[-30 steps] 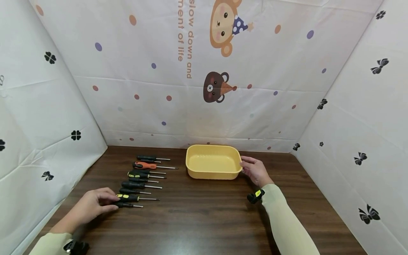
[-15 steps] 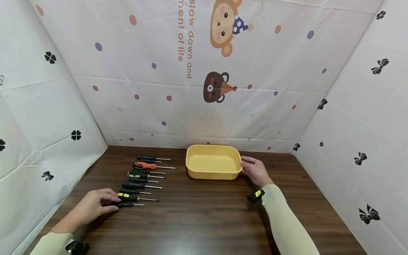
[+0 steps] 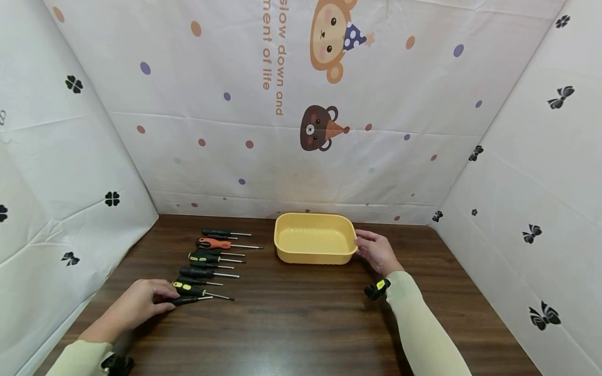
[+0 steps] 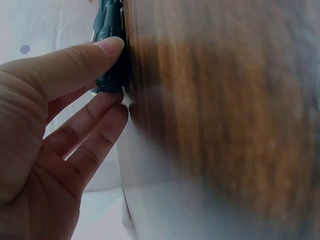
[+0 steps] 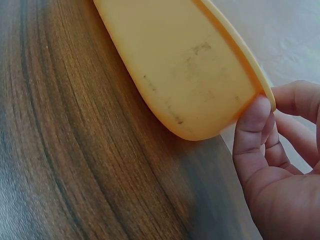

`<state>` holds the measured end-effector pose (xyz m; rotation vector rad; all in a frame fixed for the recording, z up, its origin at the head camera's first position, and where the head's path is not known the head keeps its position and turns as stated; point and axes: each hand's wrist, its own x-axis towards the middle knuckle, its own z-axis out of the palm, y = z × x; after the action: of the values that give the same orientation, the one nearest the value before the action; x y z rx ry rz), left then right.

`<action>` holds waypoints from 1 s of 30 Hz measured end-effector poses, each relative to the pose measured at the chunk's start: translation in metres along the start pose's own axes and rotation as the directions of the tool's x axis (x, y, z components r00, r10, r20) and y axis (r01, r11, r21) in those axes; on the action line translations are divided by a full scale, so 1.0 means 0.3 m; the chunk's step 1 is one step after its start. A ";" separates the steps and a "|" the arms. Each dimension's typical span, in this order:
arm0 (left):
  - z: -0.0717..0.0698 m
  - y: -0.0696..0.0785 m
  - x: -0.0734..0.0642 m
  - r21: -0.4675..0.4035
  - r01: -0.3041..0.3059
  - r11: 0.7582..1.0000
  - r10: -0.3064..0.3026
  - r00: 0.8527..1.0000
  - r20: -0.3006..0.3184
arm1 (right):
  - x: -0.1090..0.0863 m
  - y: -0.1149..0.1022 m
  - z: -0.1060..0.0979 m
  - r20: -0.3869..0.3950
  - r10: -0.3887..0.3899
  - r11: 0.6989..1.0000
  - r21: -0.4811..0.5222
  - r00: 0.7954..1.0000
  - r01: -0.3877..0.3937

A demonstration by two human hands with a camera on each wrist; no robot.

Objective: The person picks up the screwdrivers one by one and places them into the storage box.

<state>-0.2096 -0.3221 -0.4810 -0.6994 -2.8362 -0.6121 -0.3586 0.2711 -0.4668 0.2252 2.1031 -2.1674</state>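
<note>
At the near end of a row of screwdrivers, my left hand (image 3: 141, 304) pinches the handle of a small black screwdriver (image 3: 187, 300) between thumb and fingers. In the left wrist view the thumb lies over that black handle (image 4: 115, 72). Right beside it is a black-and-yellow screwdriver (image 3: 192, 290); their shafts meet or overlap near the small one's tip. My right hand (image 3: 378, 255) pinches the right rim of a yellow plastic basin (image 3: 315, 258), thumb outside, as the right wrist view shows. Nothing lies inside the basin.
Several more screwdrivers lie side by side behind, tips to the right, among them a black one (image 3: 197, 272) and an orange-handled one (image 3: 213, 244). All rest on a dark wooden table (image 3: 291, 324). Printed white cloth (image 3: 211, 172) walls off the back and both sides.
The small black screwdriver has tilted, its tip swinging away from me. The black-and-yellow one has turned, its tip now nearer to me. My right hand and the basin stay put.
</note>
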 end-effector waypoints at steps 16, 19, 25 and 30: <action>0.000 0.005 0.001 -0.003 0.014 1.000 -0.014 1.000 0.002 | -0.001 0.001 0.003 -0.008 -0.001 1.000 0.007 1.000 0.001; 0.001 0.005 0.000 -0.030 0.014 0.999 -0.014 1.000 -0.010 | 0.000 0.001 0.002 -0.007 -0.002 1.000 0.000 1.000 0.002; 0.003 0.012 0.010 -0.083 0.035 0.996 -0.038 0.999 -0.035 | 0.000 0.000 0.000 -0.006 0.003 1.000 -0.004 1.000 -0.003; 0.001 0.033 0.035 -0.116 0.033 0.993 -0.046 0.993 -0.109 | -0.002 0.000 0.002 -0.001 0.001 1.000 -0.004 1.000 -0.001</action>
<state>-0.2142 -0.3095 -0.4753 -0.6078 -2.7351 -0.7990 -0.3580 0.2705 -0.4665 0.2274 2.1078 -2.1624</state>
